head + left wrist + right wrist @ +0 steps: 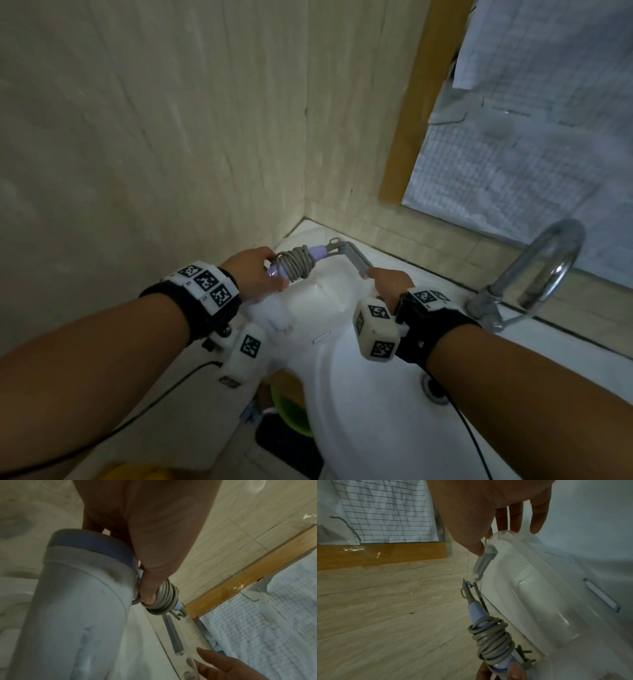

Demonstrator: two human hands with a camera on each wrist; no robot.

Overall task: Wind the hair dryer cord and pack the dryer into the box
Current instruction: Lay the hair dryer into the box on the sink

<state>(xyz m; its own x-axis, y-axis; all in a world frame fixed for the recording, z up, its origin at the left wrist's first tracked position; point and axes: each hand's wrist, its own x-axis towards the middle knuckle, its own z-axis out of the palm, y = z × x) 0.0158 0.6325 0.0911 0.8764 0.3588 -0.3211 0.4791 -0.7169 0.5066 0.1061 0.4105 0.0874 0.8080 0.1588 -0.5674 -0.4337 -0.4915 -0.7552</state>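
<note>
Head view, centre of frame: the left hand curls round the hair dryer, its cord already coiled on the handle, likely to stop it unwinding. The right hand pinches the grey lid clip of the clear box.

Left wrist view, centre: the thumb presses the coils.

Right wrist view, upper middle: thumb and forefinger pinch the clip, other fingers spread, seemingly to open the box.

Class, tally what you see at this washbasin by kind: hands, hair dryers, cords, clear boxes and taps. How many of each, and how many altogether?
hands: 2 (left hand, right hand)
hair dryer: 1
cord, wound on the dryer: 1
clear box: 1
tap: 1
Total: 6
</note>
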